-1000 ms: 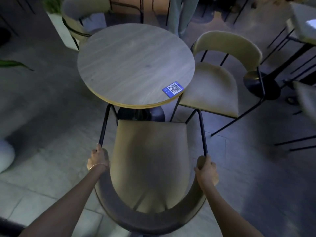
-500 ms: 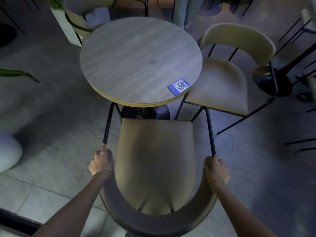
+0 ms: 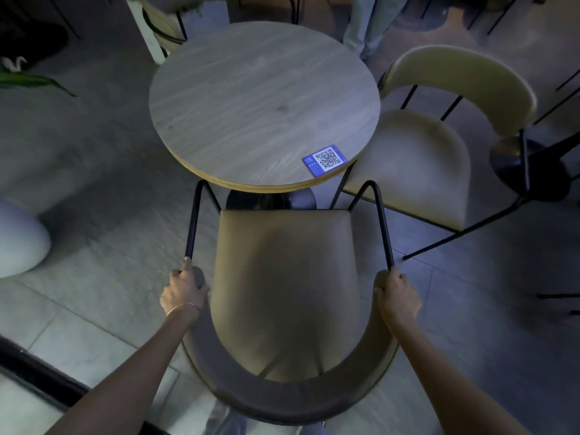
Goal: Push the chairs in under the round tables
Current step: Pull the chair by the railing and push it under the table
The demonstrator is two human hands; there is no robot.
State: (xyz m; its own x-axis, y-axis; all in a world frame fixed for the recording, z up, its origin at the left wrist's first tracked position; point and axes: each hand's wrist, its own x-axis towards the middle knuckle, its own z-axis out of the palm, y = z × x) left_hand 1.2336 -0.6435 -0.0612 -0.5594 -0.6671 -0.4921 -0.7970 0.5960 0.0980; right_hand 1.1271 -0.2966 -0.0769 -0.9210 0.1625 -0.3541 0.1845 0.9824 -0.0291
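The person stands behind the near chair [image 3: 287,277], the left hand [image 3: 183,290] clenched on the left end of its curved backrest and the right hand [image 3: 397,296] clenched on the right end, each just below a black metal arm rail. The step in hand looks like the push itself: the seat's front edge sits just short of the round table [image 3: 263,102], with the front of the frame already reaching under the rim. The next move probably calls for an even, straight shove from both hands so the seat slides under the top and misses the pedestal base [image 3: 270,200]. One round table is fully in view, carrying one blue QR code card [image 3: 325,159]. Three chairs surround it: the held one, a second chair [image 3: 417,164] on the right, angled and partly tucked, and a third chair [image 3: 163,23] at the far side, mostly hidden.
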